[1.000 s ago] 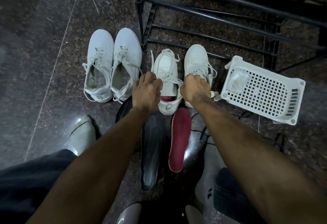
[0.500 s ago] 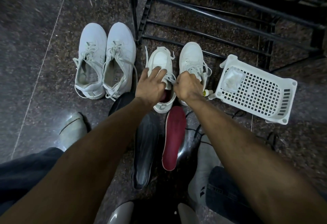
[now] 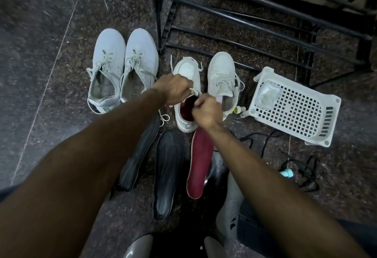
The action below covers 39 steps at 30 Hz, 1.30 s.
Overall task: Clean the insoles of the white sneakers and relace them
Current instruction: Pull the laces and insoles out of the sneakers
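A white sneaker (image 3: 186, 70) with a red insole inside stands on the floor in the middle. My left hand (image 3: 175, 88) and my right hand (image 3: 205, 110) both pinch its white lace (image 3: 194, 93) above the shoe's opening. Its partner sneaker (image 3: 221, 70) stands laced just to the right. A loose red insole (image 3: 199, 164) lies on the floor below the shoe. Two dark insoles (image 3: 167, 168) lie to its left. A second pair of white sneakers (image 3: 122, 62) stands further left.
A white plastic basket (image 3: 293, 108) lies on its side at the right, a small bottle (image 3: 237, 110) beside it. A black metal rack (image 3: 244, 23) stands behind the shoes. Black laces (image 3: 306, 172) lie on the floor at right. My socked feet are below.
Both hands have drawn closer together over the middle sneaker and now pull its lace. The view has shifted slightly, and the lace end trails by my left wrist.
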Motion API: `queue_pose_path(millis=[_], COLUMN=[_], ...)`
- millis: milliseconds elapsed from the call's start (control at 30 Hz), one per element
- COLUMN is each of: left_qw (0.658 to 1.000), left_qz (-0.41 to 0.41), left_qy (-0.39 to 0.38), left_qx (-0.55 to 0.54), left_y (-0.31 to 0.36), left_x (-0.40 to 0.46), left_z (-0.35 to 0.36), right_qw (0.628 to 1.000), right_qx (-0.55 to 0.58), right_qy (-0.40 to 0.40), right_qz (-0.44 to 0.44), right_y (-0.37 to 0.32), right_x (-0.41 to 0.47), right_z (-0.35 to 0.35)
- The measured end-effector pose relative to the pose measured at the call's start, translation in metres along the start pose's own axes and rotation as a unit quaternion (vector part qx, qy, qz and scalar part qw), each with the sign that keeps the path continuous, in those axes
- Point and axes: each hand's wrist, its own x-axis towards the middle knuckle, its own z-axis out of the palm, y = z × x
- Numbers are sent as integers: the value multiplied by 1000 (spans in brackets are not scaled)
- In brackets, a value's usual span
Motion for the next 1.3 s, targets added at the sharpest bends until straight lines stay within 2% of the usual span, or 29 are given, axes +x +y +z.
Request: queue_pose_path(millis=[200,367,533,767,933,1133,1300], left_qw=[998,995,990,987,987,984,981], left_qz=[-12,-72,-97,-114,-120,-136,-148], left_qy=[-51,-57,-22,-10,-3,-1,9], left_qx=[16,-46,-98,-115,-111,-117,-122], left_y=[3,6,3,3,5,9,14], left_x=[15,19,15,13,12,9,6], left_z=[-17,-19,-12,-6,-5,-5,-6], right_qw=[997,992,986,979,980,977,985], right_qx=[-57,-53,-66,-74,-73,-197,-167], right_qy=[-52,-109,-139,-173,-159,-83,-45], right_qz=[-9,25,69,79,95,18,0], right_y=[-12,-22,-29,-31,-30,-9,-7], right_x=[-6,17,32,47,48,33,38], right_z=[14,29,44,42,42,48,38])
